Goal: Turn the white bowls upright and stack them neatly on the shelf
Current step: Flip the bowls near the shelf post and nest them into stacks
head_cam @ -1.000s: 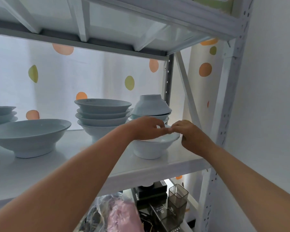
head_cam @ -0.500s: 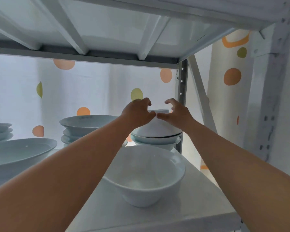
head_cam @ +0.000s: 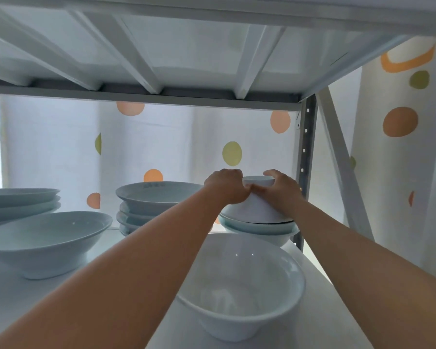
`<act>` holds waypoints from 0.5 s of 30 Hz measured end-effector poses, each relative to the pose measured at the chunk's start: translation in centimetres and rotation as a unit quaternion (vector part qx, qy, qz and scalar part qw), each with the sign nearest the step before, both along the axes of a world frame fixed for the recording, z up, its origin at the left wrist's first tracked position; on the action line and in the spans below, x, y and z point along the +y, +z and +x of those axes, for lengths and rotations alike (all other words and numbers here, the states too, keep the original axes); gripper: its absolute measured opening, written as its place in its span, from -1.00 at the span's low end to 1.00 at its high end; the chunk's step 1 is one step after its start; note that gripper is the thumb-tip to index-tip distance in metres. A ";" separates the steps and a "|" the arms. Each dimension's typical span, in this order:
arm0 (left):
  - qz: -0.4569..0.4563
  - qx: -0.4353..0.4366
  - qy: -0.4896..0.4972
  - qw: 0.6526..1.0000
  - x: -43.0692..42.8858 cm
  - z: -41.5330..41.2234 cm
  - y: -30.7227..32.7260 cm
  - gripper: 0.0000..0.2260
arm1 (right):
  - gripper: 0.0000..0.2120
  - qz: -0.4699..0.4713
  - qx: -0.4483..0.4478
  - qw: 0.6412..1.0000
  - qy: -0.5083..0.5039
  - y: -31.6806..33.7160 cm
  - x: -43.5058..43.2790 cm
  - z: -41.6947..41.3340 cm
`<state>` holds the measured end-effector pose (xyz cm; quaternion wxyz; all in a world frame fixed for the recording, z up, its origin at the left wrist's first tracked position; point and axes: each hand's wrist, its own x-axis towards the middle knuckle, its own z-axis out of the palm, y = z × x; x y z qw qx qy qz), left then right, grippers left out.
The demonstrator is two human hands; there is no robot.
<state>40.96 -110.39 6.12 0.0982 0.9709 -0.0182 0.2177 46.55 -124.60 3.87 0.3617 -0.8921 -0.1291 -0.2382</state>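
Inverted bowl [head_cam: 258,210] caps the small stack [head_cam: 259,229] at the shelf's [head_cam: 320,298] back right corner, left hand [head_cam: 225,187] and right hand [head_cam: 280,188] curled round its foot. Best lifted straight off before flipping, so the bowls beneath stay put.

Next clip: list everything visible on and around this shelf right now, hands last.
upside-down bowl: one, white, back right, atop a stack
upright bowls: two showing, white, beneath it
front bowl: one, white, upright, front right
wide bowl: one, white, upright, left
middle stack: about four bowls, white, back centre
far-left stack: about three bowls, white, left edge
shelf: one, white, bearing all bowls
upper shelf: one, white, overhead
curtain: white, orange and green dots, behind
left hand: fingers grip the upside-down bowl
right hand: likewise
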 end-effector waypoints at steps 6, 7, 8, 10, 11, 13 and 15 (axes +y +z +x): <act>-0.010 -0.015 0.003 1.000 -0.4 -0.4 0.1 -0.59 | -0.11 0.060 -0.017 0.998 -0.008 -0.6 0.3 -1.4; -0.019 -0.017 -0.002 1.000 -0.4 -0.5 0.2 -0.60 | -0.07 0.072 -0.023 0.997 -0.017 -0.8 0.4 -1.5; -0.029 -0.017 -0.004 0.999 -0.3 -0.8 0.3 -0.61 | -0.07 0.086 -0.030 0.996 -0.027 -0.9 0.3 -1.6; -0.042 -0.018 0.006 0.999 -0.3 -1.4 0.5 -0.64 | -0.17 0.116 -0.046 0.991 -0.049 -0.6 0.0 -2.1; -0.053 -0.022 0.013 0.998 -0.3 -1.6 0.5 -0.64 | -0.25 0.139 -0.056 0.987 -0.061 -0.4 -0.2 -2.2; -0.117 -0.022 0.014 0.993 -0.4 -1.9 0.6 -0.56 | -0.32 0.210 -0.065 0.972 -0.078 0.3 -0.8 -2.5; -0.285 0.013 -0.017 0.958 -0.6 -2.0 0.8 -0.40 | -0.28 0.298 -0.059 0.949 -0.080 0.8 -1.2 -2.8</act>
